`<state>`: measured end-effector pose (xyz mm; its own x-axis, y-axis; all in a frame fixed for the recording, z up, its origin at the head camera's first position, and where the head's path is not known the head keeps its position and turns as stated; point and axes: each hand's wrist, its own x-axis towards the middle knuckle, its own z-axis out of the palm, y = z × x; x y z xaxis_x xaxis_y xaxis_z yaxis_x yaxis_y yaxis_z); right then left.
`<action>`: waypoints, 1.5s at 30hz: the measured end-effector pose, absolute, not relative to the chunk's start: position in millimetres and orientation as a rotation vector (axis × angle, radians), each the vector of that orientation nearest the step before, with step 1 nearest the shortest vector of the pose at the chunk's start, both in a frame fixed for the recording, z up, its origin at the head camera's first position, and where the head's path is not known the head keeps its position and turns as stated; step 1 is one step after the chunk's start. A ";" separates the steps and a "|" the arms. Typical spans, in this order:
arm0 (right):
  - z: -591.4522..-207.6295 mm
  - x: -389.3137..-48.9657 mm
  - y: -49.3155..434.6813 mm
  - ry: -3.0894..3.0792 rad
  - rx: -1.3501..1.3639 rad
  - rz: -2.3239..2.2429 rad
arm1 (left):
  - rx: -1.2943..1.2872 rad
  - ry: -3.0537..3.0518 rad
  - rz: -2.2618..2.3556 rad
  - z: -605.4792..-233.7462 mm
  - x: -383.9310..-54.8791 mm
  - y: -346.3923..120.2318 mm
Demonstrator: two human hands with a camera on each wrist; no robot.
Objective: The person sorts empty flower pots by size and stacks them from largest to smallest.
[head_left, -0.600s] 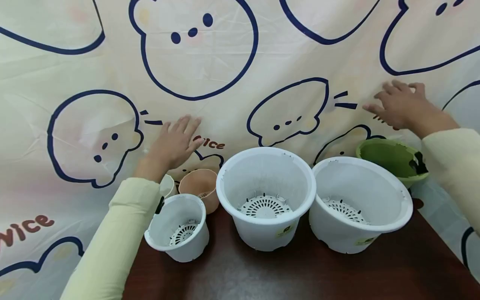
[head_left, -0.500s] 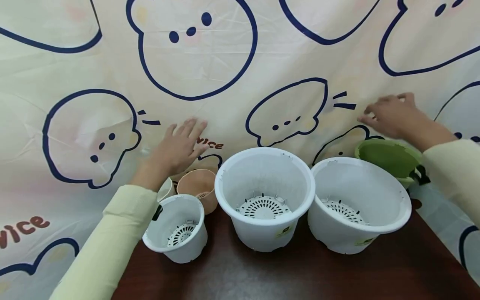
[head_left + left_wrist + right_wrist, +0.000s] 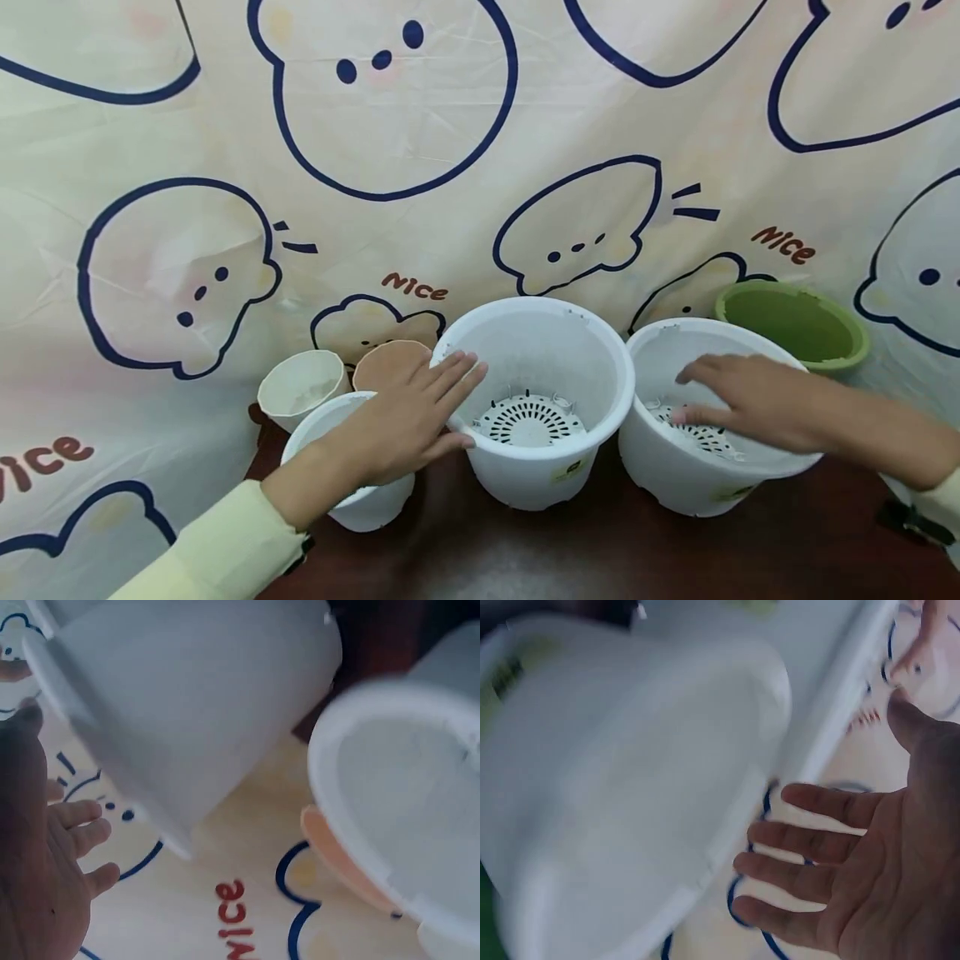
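Two large white plastic flower pots with slotted bottoms stand side by side on the table: the middle pot (image 3: 517, 479) and the right pot (image 3: 667, 483). My left hand (image 3: 408, 417) has its fingers extended at the left rim of the middle pot, passing over the small white pot (image 3: 375, 508). Over the right pot's mouth hovers my right hand (image 3: 757, 400), fingers loosely bent. In the left wrist view the palm (image 3: 45, 877) faces up beside a white pot with nothing in it. The right wrist view shows spread fingers (image 3: 795, 877) beside a blurred white pot (image 3: 652, 795), holding nothing.
Behind the small white pot stand a cream pot (image 3: 300, 379) and a peach pot (image 3: 392, 364). A green pot (image 3: 795, 321) is at the back right. The dark brown table (image 3: 540, 558) meets a printed cloth backdrop (image 3: 420, 233) behind the pots.
Both hands have come down and nearer from the backdrop: the left to the middle pot's rim, the right over the right pot. The cream and green pots show more fully; the pots stand as before.
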<state>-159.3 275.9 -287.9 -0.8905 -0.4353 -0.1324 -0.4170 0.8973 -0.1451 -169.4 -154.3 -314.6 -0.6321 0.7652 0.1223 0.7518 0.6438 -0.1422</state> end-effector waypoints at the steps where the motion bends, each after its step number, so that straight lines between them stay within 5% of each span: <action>1: -292.7 -153.7 273.6 2.890 -0.656 -0.156 | -1.253 -2.684 0.103 -319.0 -166.0 -154.9; 17: -366.3 -111.8 276.5 3.041 -0.654 -0.012 | -1.190 -2.483 0.108 -355.1 -154.2 -148.0; 45: -364.3 -87.9 297.4 3.258 -0.799 0.135 | -1.234 -2.188 -0.343 -370.0 -152.7 -151.2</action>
<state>-87.9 297.4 -364.3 -0.8649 -0.4651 0.1891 -0.4478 0.8849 0.1280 -152.7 -151.2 -370.0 -0.3902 0.6883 0.6115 0.8425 0.5348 -0.0643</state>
